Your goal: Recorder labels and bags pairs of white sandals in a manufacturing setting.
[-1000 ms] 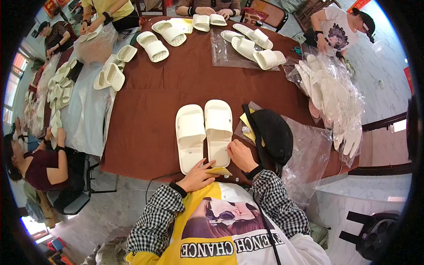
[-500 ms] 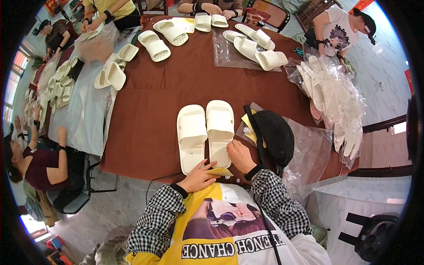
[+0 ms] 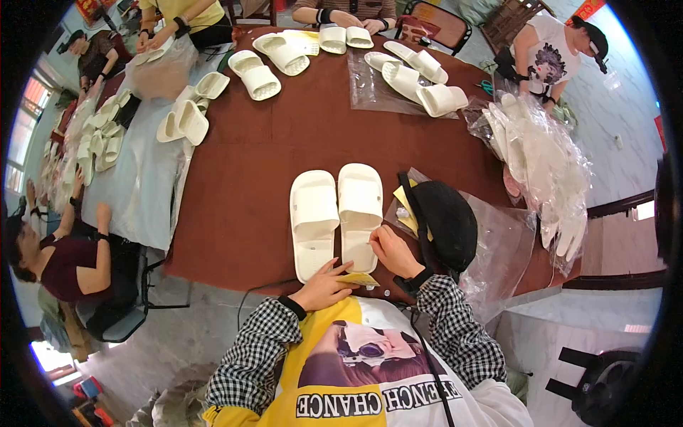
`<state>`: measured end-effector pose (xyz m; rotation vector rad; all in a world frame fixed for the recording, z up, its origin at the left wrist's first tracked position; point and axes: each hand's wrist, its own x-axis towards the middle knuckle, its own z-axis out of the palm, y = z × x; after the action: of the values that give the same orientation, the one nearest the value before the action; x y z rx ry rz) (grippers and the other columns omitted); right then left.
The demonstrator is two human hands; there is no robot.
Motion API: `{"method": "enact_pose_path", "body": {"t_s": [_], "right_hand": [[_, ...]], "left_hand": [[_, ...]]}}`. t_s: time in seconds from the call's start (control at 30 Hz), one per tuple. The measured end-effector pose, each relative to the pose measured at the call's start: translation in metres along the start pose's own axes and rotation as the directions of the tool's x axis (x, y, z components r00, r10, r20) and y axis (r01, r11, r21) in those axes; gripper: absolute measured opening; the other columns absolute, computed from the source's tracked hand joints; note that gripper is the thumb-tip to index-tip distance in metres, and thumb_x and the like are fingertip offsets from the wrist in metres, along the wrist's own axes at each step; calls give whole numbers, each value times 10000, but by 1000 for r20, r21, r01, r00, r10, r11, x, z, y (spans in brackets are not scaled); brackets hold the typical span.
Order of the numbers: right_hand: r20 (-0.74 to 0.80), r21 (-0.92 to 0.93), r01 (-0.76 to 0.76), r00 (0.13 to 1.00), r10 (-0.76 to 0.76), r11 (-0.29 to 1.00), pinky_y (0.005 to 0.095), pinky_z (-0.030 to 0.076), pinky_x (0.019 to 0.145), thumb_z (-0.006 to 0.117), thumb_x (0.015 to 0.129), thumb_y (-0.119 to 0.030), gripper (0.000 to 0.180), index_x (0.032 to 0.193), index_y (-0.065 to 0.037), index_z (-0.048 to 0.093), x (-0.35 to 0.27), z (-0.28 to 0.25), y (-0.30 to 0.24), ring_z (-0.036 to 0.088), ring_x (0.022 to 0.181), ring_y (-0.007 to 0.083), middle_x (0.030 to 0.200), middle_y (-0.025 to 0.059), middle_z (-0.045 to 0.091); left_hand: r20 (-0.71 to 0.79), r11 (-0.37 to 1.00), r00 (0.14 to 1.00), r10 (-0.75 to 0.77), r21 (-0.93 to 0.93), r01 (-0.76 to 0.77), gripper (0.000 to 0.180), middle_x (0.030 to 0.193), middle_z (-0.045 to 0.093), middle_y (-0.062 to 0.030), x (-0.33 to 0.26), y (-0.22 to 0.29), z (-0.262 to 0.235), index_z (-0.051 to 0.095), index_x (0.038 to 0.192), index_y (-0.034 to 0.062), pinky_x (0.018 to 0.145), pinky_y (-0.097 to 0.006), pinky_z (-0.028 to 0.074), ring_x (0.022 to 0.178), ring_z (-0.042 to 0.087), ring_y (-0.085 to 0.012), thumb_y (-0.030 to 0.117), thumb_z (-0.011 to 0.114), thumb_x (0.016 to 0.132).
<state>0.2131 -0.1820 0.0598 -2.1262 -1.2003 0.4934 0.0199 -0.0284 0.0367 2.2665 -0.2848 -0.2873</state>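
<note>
A pair of cream slippers lies side by side on the brown cloth in front of me, toes pointing away: a left slipper and a right slipper. My left hand is at their heels, fingers reaching over the heel edge. Between its thumb and forefinger a small yellow sheet is gripped. My right hand is closed in a pinch at the outer edge of the right slipper's footbed. Whatever its fingertips may hold is too small to make out.
A black cap-like pouch lies right of the slippers, beside clear plastic. A heap of bagged slippers covers the table's right side. More cream slippers line the far edge. Several people work around the tables.
The view has shifted slightly, so everything sits a little further right. My right wrist has moved a little outward, fingers still pinched by the right slipper. The slippers stay in place.
</note>
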Motion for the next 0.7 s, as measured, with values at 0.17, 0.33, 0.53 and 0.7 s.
{"method": "enact_pose_path", "body": {"t_s": [0.17, 0.33, 0.53, 0.7], "right_hand": [[242, 91, 144, 957, -162, 985, 449, 490, 720, 555, 929, -160, 133, 924, -30, 530, 43, 14, -40, 598, 844, 379, 889, 178, 591], [356, -35, 260, 906, -231, 965, 455, 510, 670, 556, 922, -174, 143, 954, -39, 522, 66, 67, -42, 618, 795, 380, 896, 156, 607], [377, -83, 354, 876, -300, 931, 474, 526, 649, 541, 915, -186, 171, 967, -23, 532, 75, 86, -38, 641, 766, 385, 903, 188, 623], [356, -169, 351, 893, -275, 921, 466, 529, 622, 583, 884, -181, 160, 939, -36, 545, 78, 90, -43, 641, 728, 369, 861, 160, 623]], "left_hand": [[-24, 1000, 1000, 6, -5, -6, 360, 1387, 550, 2, -4, -4, 6, 663, 1239, 180, 1208, -464, 83, 1456, 244, -210, 326, 440, 998], [103, 996, 995, -13, 90, 4, 399, 1460, 474, 8, 1, -3, 5, 557, 1365, 267, 1196, -512, 30, 1466, 213, -252, 344, 353, 1031], [99, 995, 994, -55, 92, 45, 406, 1468, 460, 55, -1, -7, 9, 533, 1379, 313, 1189, -535, 55, 1465, 218, -226, 366, 329, 1032], [74, 997, 997, -26, 79, 20, 409, 1490, 432, 47, 0, -7, 10, 507, 1398, 319, 1179, -561, 78, 1455, 241, -256, 381, 324, 1038]]}}
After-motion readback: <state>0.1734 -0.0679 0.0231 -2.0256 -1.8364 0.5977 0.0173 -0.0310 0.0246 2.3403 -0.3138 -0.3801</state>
